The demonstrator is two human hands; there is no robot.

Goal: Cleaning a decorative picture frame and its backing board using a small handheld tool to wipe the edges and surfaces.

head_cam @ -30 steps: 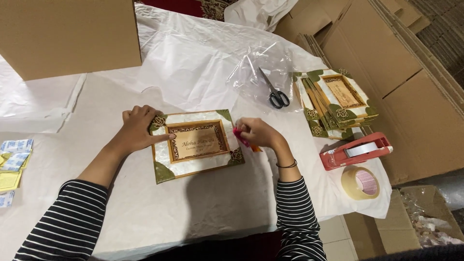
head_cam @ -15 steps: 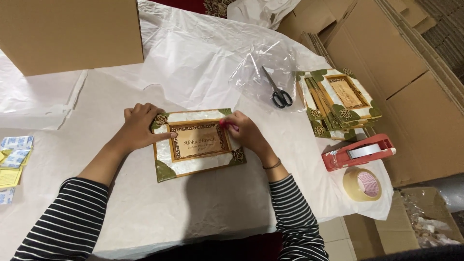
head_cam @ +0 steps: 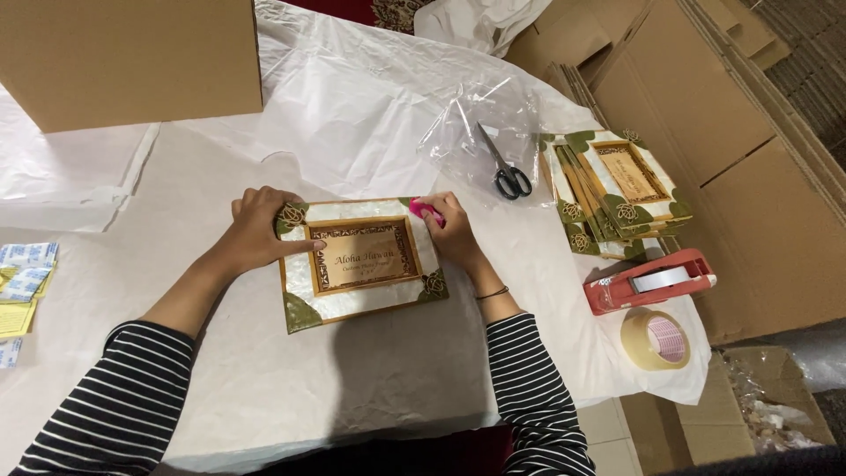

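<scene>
Nearest the camera, two arms in black-and-white striped sleeves (head_cam: 115, 388) reach out over a table (head_cam: 264, 388) covered in white paper. Between the hands lies a picture frame (head_cam: 359, 260), flat on the paper and slightly turned, with a pale shell-like face, green corners and a brown centre panel. The left hand (head_cam: 260, 231) rests on the frame's left edge, fingers curled over the top left corner and the thumb laid across onto the frame's front, pressing it down. The right hand (head_cam: 454, 231) sits at the frame's upper right corner, its fingertips pressed together around a small pink object (head_cam: 426, 211) that touches the frame there; what the object is cannot be told. A thin band circles the right wrist. To the right, near the table's edge, a red tape dispenser (head_cam: 650, 280) lies just above a roll of tan tape (head_cam: 656, 339). At the far left edge sit some small blue and yellow packets (head_cam: 22, 273). Farther off, to the right of the hands, a stack of similar frames (head_cam: 612, 189) leans together, and black-handled scissors (head_cam: 504, 167) rest on a crumpled clear plastic bag (head_cam: 480, 123). Beyond that, a large cardboard box (head_cam: 132, 57) stands at the upper left, and flattened cardboard sheets (head_cam: 731, 132) lie past the table on the right.
</scene>
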